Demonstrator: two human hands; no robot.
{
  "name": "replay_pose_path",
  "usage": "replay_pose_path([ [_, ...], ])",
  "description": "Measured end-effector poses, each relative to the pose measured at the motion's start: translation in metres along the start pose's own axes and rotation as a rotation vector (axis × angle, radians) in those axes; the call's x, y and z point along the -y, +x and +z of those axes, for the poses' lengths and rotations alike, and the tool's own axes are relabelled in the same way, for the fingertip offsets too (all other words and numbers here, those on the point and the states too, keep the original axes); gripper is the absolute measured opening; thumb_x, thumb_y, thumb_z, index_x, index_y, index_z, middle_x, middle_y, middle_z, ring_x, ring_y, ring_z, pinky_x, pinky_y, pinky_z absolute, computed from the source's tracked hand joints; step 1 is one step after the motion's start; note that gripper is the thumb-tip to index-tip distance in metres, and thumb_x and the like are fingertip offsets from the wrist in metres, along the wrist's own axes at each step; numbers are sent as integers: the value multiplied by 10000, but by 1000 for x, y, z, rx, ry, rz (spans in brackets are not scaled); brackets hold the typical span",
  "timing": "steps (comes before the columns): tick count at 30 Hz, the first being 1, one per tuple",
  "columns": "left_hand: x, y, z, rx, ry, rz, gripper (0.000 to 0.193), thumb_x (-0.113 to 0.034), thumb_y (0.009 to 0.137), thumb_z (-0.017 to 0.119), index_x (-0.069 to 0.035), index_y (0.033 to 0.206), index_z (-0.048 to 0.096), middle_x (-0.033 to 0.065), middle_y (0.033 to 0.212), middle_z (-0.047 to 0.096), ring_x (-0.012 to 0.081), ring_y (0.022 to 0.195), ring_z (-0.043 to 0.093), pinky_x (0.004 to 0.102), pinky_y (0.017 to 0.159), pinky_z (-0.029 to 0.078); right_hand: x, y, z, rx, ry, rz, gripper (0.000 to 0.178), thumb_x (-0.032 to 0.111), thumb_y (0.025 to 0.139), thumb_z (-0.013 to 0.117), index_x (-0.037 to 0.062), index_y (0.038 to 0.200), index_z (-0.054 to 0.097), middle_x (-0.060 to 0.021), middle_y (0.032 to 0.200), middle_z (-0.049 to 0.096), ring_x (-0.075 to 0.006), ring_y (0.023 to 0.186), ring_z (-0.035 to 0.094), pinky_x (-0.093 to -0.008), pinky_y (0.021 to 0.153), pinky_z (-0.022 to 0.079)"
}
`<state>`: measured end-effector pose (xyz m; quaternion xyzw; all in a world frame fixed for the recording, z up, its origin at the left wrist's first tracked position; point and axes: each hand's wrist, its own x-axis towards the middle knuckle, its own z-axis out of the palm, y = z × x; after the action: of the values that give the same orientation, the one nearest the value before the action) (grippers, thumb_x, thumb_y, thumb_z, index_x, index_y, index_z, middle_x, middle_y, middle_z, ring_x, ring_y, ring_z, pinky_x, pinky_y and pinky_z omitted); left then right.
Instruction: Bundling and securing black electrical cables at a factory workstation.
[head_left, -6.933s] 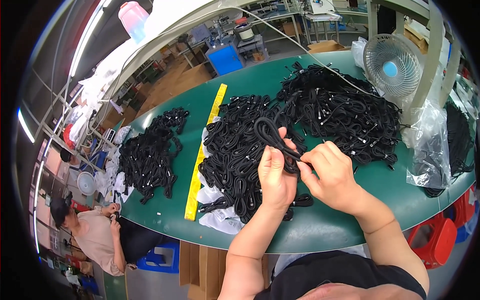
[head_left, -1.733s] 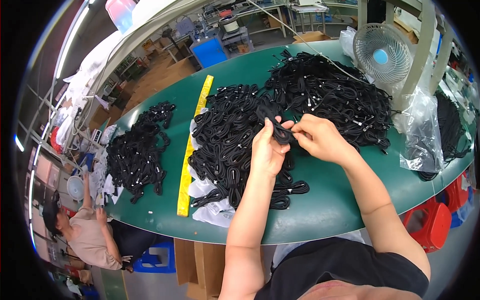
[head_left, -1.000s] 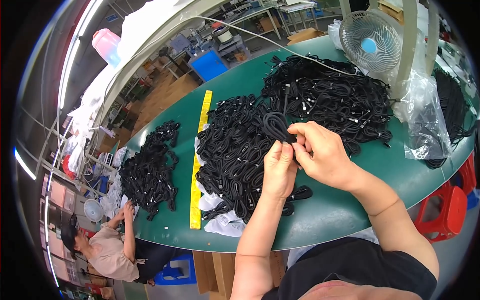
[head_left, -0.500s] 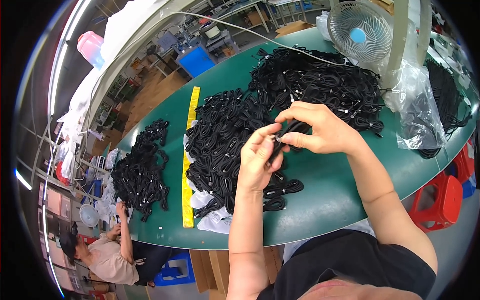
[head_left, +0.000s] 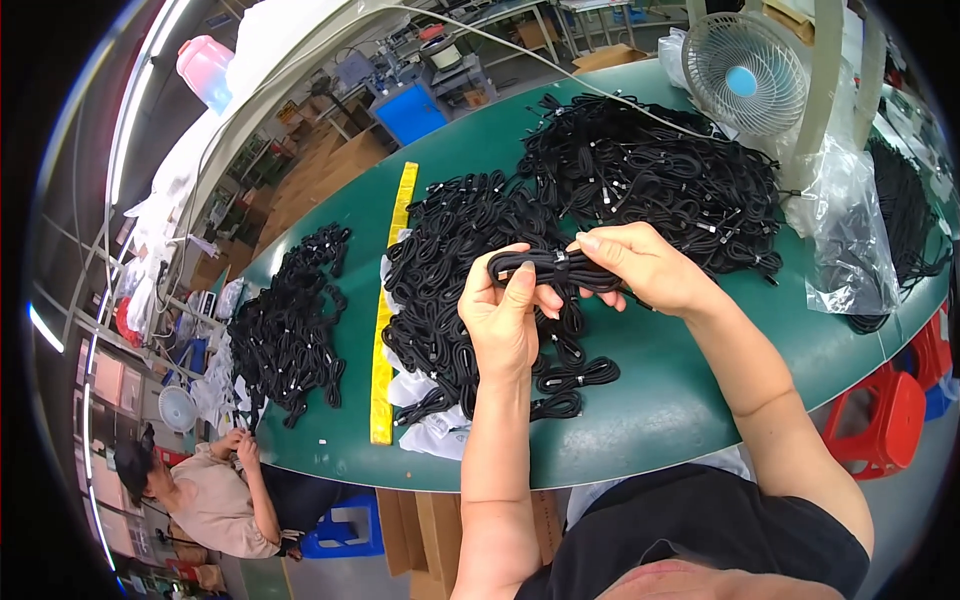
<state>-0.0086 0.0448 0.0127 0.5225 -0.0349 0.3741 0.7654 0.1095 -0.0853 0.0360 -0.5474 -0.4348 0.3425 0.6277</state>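
Bundle point(head_left: 565, 272) is hovering over the tabletop point(head_left: 650, 420), in from the near edge. Left hand point(head_left: 500, 325) is pinching one end, right hand point(head_left: 650, 270) the other, both grips sitting snug, probably so it's not uncoiling. Yellow strip point(head_left: 394, 310) is seemingly dividing left pile point(head_left: 290, 330) from middle pile point(head_left: 440, 255).

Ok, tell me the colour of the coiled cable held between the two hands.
Black; the coiled cable shows best in the head view.
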Motion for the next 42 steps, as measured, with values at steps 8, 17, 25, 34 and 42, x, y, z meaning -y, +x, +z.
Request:
replay_pose_path([
  [8,15,3,2,111,-275,-97,345,-164,870,569,9,1153,475,70,1036,549,128,851,553,236,693,463,-8,2,20,-377,-864,-791,378,111,725,658,2,1072,554,-113,852,520,-260,711,556,-325,624,470],
  [17,12,4,-1,49,-133,-83,253,-165,880,554,-25,1087,511,111,1058,582,98,735,559,204,582,438,-3,-10,7,-262,-828,-583,125,43,765,607,1,873,558,-120,771,513,-287,643,566,-356,547,470],
  [25,22,-2,7,32,-114,-149,278,-148,878,558,-16,1116,502,74,978,584,93,752,535,217,622,441,8,-17,20,-387,-1002,-643,112,66,754,606,1,822,545,-113,746,505,-270,637,570,-352,529,480],
  [34,29,-4,15,63,-10,-154,304,-176,919,482,19,1153,484,90,999,585,156,911,559,299,855,427,0,-19,20,-349,-1082,-598,131,109,741,626,13,755,537,-109,709,518,-269,630,584,-362,505,474],
  [42,22,-1,11,120,-188,-283,406,-303,930,437,24,1170,442,102,901,589,173,761,593,296,627,494,7,-11,-1,-495,-829,-604,354,283,767,653,-5,962,583,-125,873,569,-281,819,574,-326,663,482],
])
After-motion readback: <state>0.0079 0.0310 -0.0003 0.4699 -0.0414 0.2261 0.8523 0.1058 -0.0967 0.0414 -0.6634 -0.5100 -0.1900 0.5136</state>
